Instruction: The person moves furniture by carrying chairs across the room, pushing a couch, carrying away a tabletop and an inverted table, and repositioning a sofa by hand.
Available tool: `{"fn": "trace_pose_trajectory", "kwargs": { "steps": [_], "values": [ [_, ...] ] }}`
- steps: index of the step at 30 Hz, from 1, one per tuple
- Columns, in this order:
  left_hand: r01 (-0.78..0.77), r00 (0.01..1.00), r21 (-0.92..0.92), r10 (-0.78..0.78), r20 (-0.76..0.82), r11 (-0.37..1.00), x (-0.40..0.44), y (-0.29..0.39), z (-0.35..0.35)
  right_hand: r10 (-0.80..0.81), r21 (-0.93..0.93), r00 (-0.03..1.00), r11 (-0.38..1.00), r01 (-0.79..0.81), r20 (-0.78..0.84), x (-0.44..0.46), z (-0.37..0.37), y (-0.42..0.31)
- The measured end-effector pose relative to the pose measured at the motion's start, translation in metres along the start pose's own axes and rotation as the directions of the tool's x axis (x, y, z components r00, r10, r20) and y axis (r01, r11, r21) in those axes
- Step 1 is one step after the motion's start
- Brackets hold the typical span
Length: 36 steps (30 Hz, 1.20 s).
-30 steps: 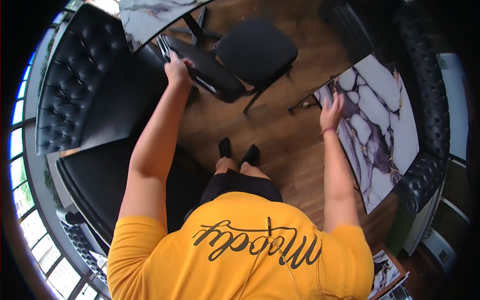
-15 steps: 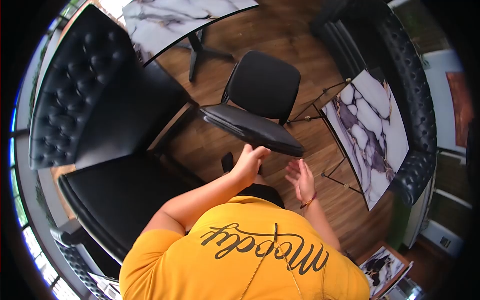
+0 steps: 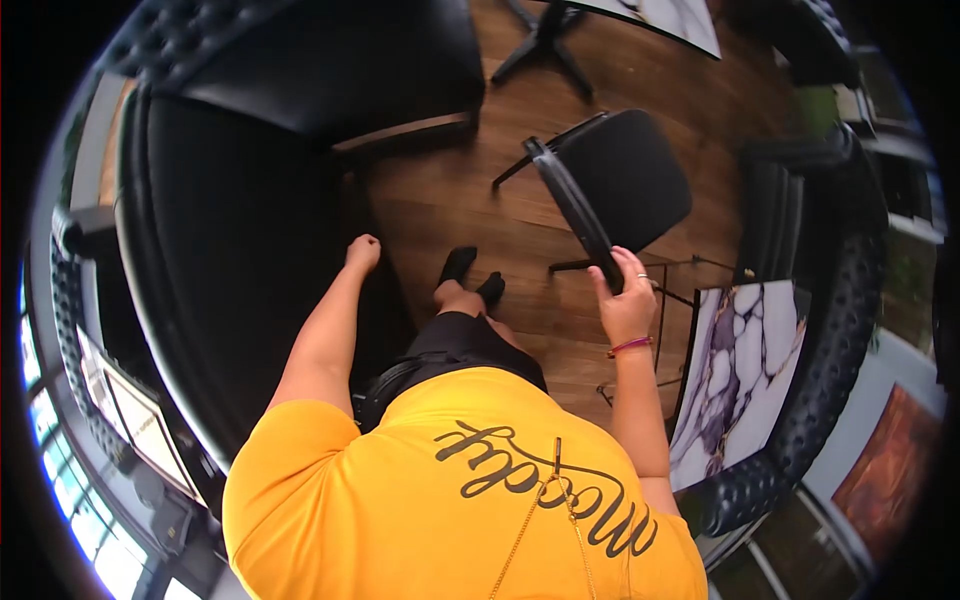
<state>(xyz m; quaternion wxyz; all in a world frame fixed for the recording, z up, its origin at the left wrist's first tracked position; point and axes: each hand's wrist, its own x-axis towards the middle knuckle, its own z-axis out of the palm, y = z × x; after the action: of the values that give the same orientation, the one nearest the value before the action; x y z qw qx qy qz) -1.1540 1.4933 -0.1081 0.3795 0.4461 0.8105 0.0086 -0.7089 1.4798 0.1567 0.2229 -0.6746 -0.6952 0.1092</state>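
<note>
A black padded chair (image 3: 630, 175) stands on the floor with its backrest (image 3: 577, 207) toward me, seen nearly edge-on. My right hand (image 3: 627, 303) grips the near end of that backrest, thumb on one side and fingers on the other. It wears a ring and a reddish bracelet. To the left, my left hand (image 3: 365, 252) is curled into a loose fist beside the black bench seat (image 3: 230, 270). Nothing shows in it.
A marble-patterned table (image 3: 740, 375) on thin metal legs stands at the right, before a tufted black sofa (image 3: 840, 360). Ahead is another marble-patterned table (image 3: 665, 15) with a black pedestal base (image 3: 545, 45). Wood flooring (image 3: 440, 195) runs between the seats.
My view has turned, and the chair now sits farther right with its backrest angled differently. My right hand has closed on the backrest. My left hand has moved away from it, leftward.
</note>
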Motion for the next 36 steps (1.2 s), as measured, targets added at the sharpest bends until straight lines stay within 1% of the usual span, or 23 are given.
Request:
{"fn": "trace_pose_trajectory", "kwargs": {
  "steps": [2, 3, 6, 8, 10, 13, 14, 17, 19, 22, 23, 24, 25, 26, 27, 28, 30, 31, 32, 33, 34, 35, 36],
  "values": [
    [0.206, 0.977, -0.047, -0.208, -0.045, 0.977, -0.014, -0.045, -0.001, 0.017, -0.031, 1.000, 0.999, -0.017, -0.006, -0.001, -0.003, -0.008],
    [0.229, 0.971, -0.059, -0.232, -0.052, 0.972, -0.019, -0.060, 0.003, 0.011, -0.029, 1.000, 1.000, -0.012, -0.020, -0.004, -0.004, -0.011],
    [0.292, 0.942, -0.150, -0.311, -0.129, 0.945, -0.031, -0.099, 0.024, 0.023, -0.020, 0.999, 1.000, -0.024, -0.038, -0.010, -0.006, -0.011],
    [0.250, 0.921, -0.244, -0.308, -0.238, 0.937, -0.037, -0.114, 0.050, 0.037, -0.019, 0.999, 0.999, -0.037, -0.024, -0.014, -0.008, -0.008],
    [0.228, 0.921, -0.248, -0.291, -0.260, 0.942, -0.040, -0.116, 0.073, 0.056, 0.012, 0.998, 0.998, -0.056, 0.000, -0.017, -0.010, -0.002],
    [0.373, 0.889, -0.374, -0.443, -0.119, 0.849, -0.048, -0.126, 0.118, 0.044, 0.003, 0.999, 0.999, -0.044, -0.019, -0.024, -0.013, 0.004],
    [0.276, 0.948, -0.153, -0.295, -0.121, 0.949, -0.052, -0.134, 0.131, 0.038, 0.001, 0.999, 0.999, -0.038, -0.019, -0.024, -0.013, 0.005],
    [0.297, 0.942, -0.128, -0.312, -0.120, 0.946, -0.070, -0.125, 0.157, 0.053, 0.022, 0.998, 0.998, -0.053, -0.025, -0.021, -0.020, 0.005],
    [0.414, 0.904, -0.054, -0.417, -0.090, 0.909, -0.071, -0.107, 0.153, 0.091, 0.045, 0.996, 0.995, -0.090, -0.011, -0.018, -0.024, -0.003],
    [0.355, 0.933, 0.048, -0.350, -0.089, 0.934, -0.067, -0.126, 0.158, 0.018, 0.017, 1.000, 1.000, -0.018, -0.019, -0.019, -0.018, -0.005],
    [0.392, 0.919, 0.041, -0.389, -0.070, 0.919, -0.061, -0.133, 0.158, 0.016, 0.011, 1.000, 1.000, -0.016, -0.021, -0.017, -0.016, -0.010],
    [0.364, 0.931, 0.151, -0.359, -0.058, 0.919, -0.046, -0.145, 0.173, 0.007, 0.006, 0.999, 1.000, -0.007, -0.039, -0.014, -0.017, -0.008],
    [0.299, 0.934, 0.334, -0.346, 0.089, 0.894, -0.047, -0.134, 0.158, 0.009, 0.021, 0.999, 1.000, -0.008, -0.043, -0.012, -0.019, -0.006],
    [0.274, 0.945, 0.347, -0.319, 0.078, 0.897, -0.051, -0.123, 0.153, 0.010, 0.036, 0.999, 0.999, -0.009, -0.048, -0.011, -0.023, -0.003],
    [0.388, 0.921, 0.101, -0.390, 0.009, 0.916, -0.057, -0.113, 0.151, 0.028, 0.034, 0.997, 0.999, -0.026, -0.075, -0.008, -0.025, -0.001],
    [0.458, 0.883, -0.158, -0.469, -0.031, 0.874, -0.057, -0.096, 0.144, 0.023, 0.011, 0.998, 1.000, -0.023, -0.057, -0.006, -0.026, -0.002],
    [0.469, 0.883, -0.100, -0.467, 0.046, 0.877, -0.042, -0.044, 0.116, 0.011, -0.025, 0.998, 1.000, -0.013, -0.069, -0.001, -0.024, -0.010],
    [0.322, 0.946, -0.126, -0.324, 0.001, 0.938, -0.032, -0.019, 0.107, 0.000, -0.017, 0.996, 1.000, -0.002, -0.084, 0.001, -0.021, -0.012],
    [0.101, 0.989, -0.121, -0.113, -0.098, 0.987, -0.026, 0.009, 0.101, -0.011, -0.010, 0.995, 1.000, 0.010, -0.100, 0.003, -0.020, -0.010],
    [-0.143, 0.978, -0.111, 0.123, -0.170, 0.983, -0.017, 0.045, 0.092, -0.016, -0.005, 0.992, 1.000, 0.015, -0.128, 0.003, -0.021, -0.008],
    [-0.408, 0.886, -0.086, 0.372, -0.279, 0.909, -0.016, 0.092, 0.075, 0.003, 0.008, 0.994, 1.000, -0.002, -0.112, 0.006, -0.025, -0.006],
    [-0.592, 0.775, -0.105, 0.529, -0.347, 0.799, -0.024, 0.151, 0.042, 0.008, 0.021, 0.993, 1.000, -0.005, -0.118, 0.011, -0.027, -0.004],
    [-0.636, 0.743, -0.087, 0.577, -0.339, 0.767, -0.035, 0.201, 0.008, 0.016, 0.028, 0.993, 1.000, -0.013, -0.113, 0.014, -0.031, -0.002]
  ]
}}
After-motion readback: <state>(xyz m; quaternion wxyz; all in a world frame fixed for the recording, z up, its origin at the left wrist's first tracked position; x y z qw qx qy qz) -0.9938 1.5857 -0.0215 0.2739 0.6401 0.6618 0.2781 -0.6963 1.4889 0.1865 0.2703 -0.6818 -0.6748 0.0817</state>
